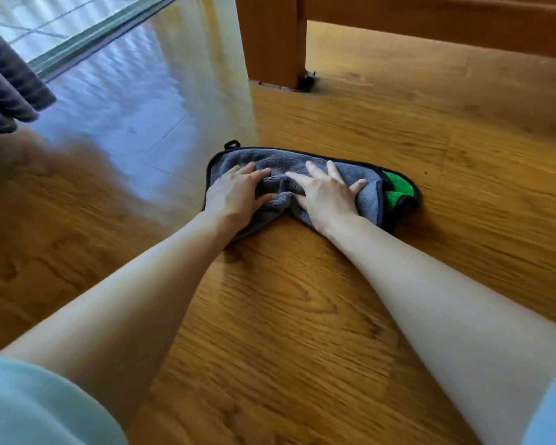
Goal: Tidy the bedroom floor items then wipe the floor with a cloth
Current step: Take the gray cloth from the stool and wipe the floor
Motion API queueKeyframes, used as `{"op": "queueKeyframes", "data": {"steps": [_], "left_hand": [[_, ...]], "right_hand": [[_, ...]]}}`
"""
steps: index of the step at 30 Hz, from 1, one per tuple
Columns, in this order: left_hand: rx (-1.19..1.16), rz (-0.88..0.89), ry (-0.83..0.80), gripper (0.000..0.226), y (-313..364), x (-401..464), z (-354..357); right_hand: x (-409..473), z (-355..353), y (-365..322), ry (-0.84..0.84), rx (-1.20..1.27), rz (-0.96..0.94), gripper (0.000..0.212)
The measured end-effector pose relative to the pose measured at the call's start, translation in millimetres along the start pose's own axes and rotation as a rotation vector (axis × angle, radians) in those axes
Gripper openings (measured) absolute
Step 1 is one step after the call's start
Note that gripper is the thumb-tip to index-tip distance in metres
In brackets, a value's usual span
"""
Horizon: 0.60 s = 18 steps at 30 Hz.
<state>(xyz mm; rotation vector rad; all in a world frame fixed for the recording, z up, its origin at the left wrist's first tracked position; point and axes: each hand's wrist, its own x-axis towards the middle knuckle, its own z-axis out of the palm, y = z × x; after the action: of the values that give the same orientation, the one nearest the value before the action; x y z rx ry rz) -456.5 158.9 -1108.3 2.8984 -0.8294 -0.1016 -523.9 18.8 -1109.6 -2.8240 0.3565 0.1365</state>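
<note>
Grey plush cloth [302, 175], soft, light, bunches easily on the wood floor [286, 300]. Left hand [235, 195] seemingly flat; right hand [326, 197] splayed, fingers [315, 170] straight, pressing. Best pushed under flat palms.

Single head-worn wide-angle view, looking forward and steeply down along both outstretched forearms to the wooden floor [302, 316]. Floor close below; wooden furniture leg [272, 40] at frame top, edges distorted.
</note>
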Motion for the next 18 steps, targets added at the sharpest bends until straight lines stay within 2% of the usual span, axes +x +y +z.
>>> {"op": "queueKeyframes", "data": {"steps": [4, 7, 9, 18], "left_hand": [[0.022, -0.017, -0.096, 0.06, 5.5, 2.8, -8.6], [0.072, 0.001, -0.195, 0.062, 13.1, 1.0, -21.4], [0.082, 0.01, -0.209, 0.063, 17.7, -9.4, -23.4], [0.095, 0.042, -0.216, 0.064, 31.4, -70.3, -18.8]], "right_hand": [[2.8, -4.3, -3.0, -0.054, 0.013, 0.02, 0.045], [-1.0, -8.4, -7.3, -0.106, 0.027, 0.054, 0.054], [-8.7, -8.1, -8.0, -0.133, 0.024, 0.052, 0.06], [-67.7, 1.8, -4.8, -0.098, -0.021, -0.021, 0.061]]}}
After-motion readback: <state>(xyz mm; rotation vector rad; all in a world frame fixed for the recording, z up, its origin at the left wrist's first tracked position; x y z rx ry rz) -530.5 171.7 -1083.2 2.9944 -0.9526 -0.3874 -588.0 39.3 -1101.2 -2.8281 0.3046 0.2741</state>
